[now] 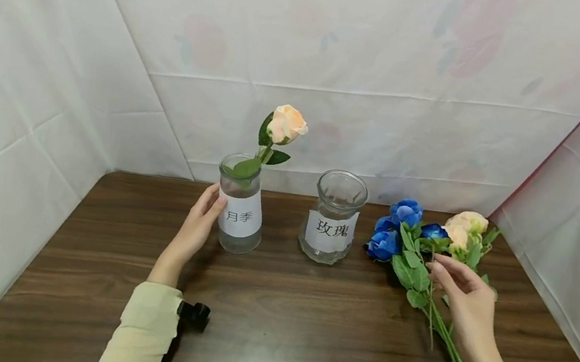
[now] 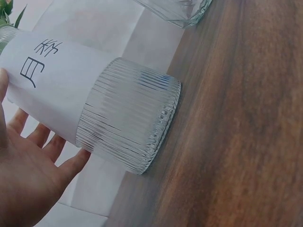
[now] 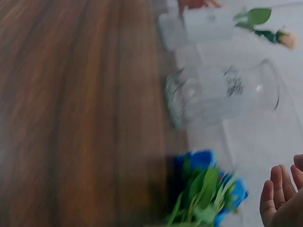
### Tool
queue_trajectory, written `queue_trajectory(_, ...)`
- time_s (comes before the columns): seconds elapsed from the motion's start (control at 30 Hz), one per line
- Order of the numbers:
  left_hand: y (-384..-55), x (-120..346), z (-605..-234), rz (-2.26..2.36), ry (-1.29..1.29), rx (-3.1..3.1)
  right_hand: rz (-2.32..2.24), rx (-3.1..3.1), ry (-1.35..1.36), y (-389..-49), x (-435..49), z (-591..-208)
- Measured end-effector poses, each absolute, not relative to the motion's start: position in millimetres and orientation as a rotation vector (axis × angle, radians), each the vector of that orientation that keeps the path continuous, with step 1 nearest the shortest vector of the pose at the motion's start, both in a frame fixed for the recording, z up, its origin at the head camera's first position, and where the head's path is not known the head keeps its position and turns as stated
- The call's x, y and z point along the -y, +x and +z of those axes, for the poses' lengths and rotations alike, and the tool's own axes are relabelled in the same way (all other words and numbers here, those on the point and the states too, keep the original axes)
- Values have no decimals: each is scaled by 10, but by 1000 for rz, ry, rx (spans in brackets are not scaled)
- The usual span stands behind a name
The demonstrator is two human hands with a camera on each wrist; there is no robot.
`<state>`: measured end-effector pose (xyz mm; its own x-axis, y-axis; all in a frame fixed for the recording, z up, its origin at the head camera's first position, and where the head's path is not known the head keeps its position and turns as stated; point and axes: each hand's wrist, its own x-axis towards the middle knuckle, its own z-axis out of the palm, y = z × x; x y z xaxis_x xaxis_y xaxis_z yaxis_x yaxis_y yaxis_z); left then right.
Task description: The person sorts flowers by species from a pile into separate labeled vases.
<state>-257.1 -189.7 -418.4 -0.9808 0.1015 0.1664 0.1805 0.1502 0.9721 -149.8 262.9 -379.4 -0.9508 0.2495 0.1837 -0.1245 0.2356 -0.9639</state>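
My left hand (image 1: 203,211) grips the side of a ribbed glass vase (image 2: 128,113), its thumb near the paper label and its fingers curled along the far side. A peach rose (image 1: 287,125) with green leaves leans out of this vase's mouth. At the right, my right hand (image 1: 470,297) is over a bunch of artificial flowers, thumb and forefinger close together beside the green leaves (image 1: 413,274). Blue blooms (image 1: 385,244) and pale cream ones (image 1: 464,231) lie at the bunch's far end. The right wrist view is blurred and shows nothing held between the visible fingers.
A second glass vase (image 1: 325,255) with a labelled paper band stands between the first vase and the flowers. The brown wooden table (image 1: 261,344) meets white cloth walls (image 1: 290,45) at the back and sides.
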Motion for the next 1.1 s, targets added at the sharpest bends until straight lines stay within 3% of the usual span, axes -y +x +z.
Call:
queue_trajectory(0.53, -2574, 1903, -4187, -1998, -286, 2328, 1473, 2388, -405, -1522, -3323, -4192)
queue_trajectory(1.1, -2580, 1897, -4190, -2002, -298, 2316, 1397, 2566, -441, -1474, -3486, -4399)
